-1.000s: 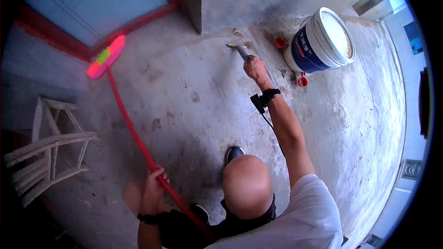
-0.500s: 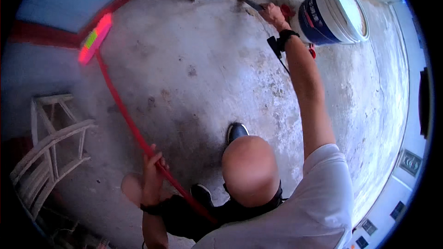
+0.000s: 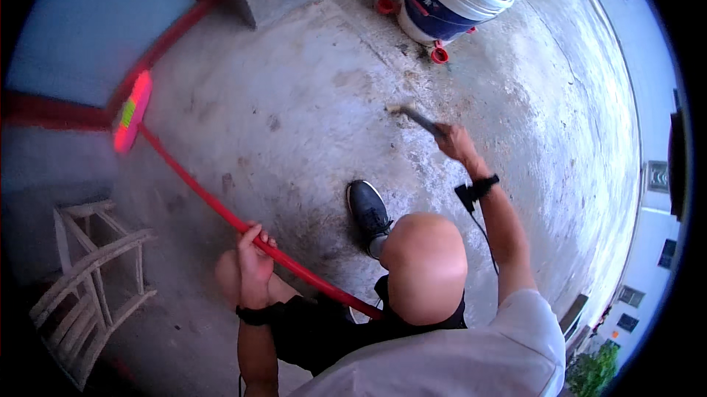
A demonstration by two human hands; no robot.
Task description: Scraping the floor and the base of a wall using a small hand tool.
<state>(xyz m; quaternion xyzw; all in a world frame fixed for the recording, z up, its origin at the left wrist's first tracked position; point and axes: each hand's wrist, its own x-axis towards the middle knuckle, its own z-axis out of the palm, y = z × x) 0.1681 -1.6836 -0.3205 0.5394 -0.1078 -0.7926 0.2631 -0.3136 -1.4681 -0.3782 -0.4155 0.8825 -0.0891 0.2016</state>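
A stained grey floor (image 3: 317, 88), brightest at right, met a red-framed bluish panel (image 3: 88, 21); a slatted wooden frame (image 3: 96, 259) occupied the lower left.

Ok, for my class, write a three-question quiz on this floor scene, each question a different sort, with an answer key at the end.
1. Open: Which hand grips the red-handled broom?

2. True or false: The right hand holds a short grey-handled tool.

3. Multiple choice: What colour is the broad label on the white bucket?
A) Green
B) Dark blue
C) Yellow

Key:
1. The left hand.
2. True.
3. B.
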